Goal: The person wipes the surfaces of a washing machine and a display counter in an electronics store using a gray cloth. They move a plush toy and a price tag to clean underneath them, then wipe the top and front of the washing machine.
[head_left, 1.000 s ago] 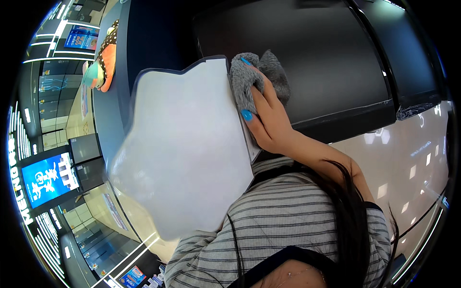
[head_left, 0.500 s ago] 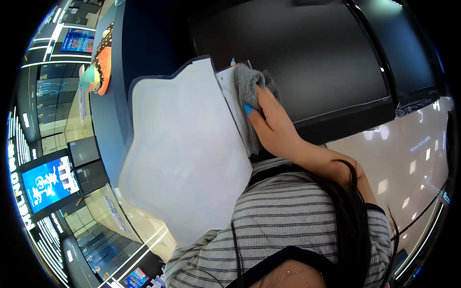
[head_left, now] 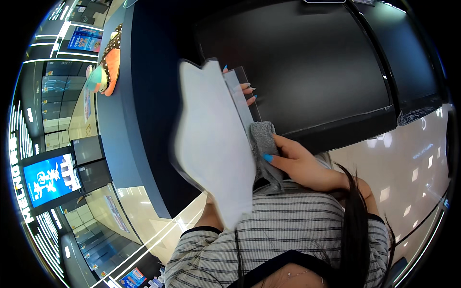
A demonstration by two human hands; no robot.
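A white display board [head_left: 216,144] with a wavy, dark-edged outline stands tilted in front of my chest. Along its right side runs a clear plastic strip [head_left: 245,105]. Behind that strip show the fingertips of my left hand [head_left: 249,92], closed round the board; the board covers the rest of this hand and most of the forearm. My right hand [head_left: 305,165] pinches a grey cloth [head_left: 263,133], which is folded over the lower part of the board's right edge. The thumb, with a blue nail, lies on the near side of the cloth.
Ahead is a large black glossy panel [head_left: 297,67], with a second dark panel [head_left: 398,62] to its right. On the left a dark blue-grey counter [head_left: 127,139] carries a colourful soft item [head_left: 109,67]. Beyond stand a lit blue screen [head_left: 52,180] and store displays.
The board has turned to a narrower view and shifted right. My right hand and the cloth have slid down its edge toward my body. The left fingers now show behind the clear strip.
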